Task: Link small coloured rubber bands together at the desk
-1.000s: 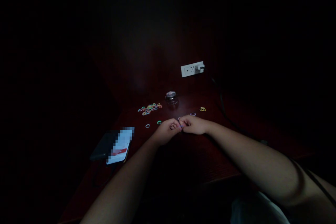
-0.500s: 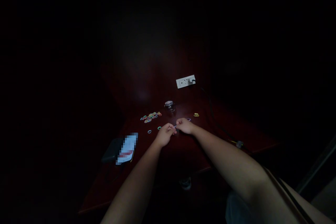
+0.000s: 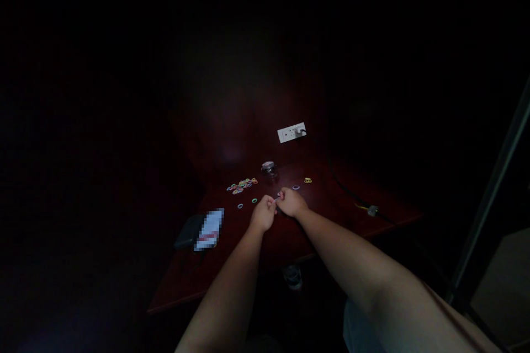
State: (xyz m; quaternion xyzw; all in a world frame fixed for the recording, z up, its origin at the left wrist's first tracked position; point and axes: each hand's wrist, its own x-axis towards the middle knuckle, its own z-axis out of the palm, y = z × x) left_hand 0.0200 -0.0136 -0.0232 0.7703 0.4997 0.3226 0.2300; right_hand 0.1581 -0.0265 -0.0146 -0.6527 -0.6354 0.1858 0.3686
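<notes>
My left hand (image 3: 264, 213) and my right hand (image 3: 292, 202) meet above the dark red table (image 3: 285, 240). Both are closed, pinching a small purplish hair tie (image 3: 277, 199) between their fingertips; most of it is hidden. Left of my hands lie a green hair tie (image 3: 254, 200) and a pale blue one (image 3: 240, 206). Behind my right hand rests a purple hair tie (image 3: 296, 187), with a little group of yellow hair ties (image 3: 307, 180) farther right. A loose pile of many-coloured hair ties (image 3: 242, 186) is spread at the back left.
A lidded clear jar (image 3: 269, 170) stands at the back. On the left are a dark case (image 3: 188, 231) and a blurred pale packet (image 3: 209, 229). A wall socket (image 3: 292, 132) holds a plug; a cable with a connector (image 3: 372, 210) crosses the right side.
The view has shifted slightly, so the table sits a little differently in it. My hands keep their pinch on the hair tie; my right hand has turned slightly.
</notes>
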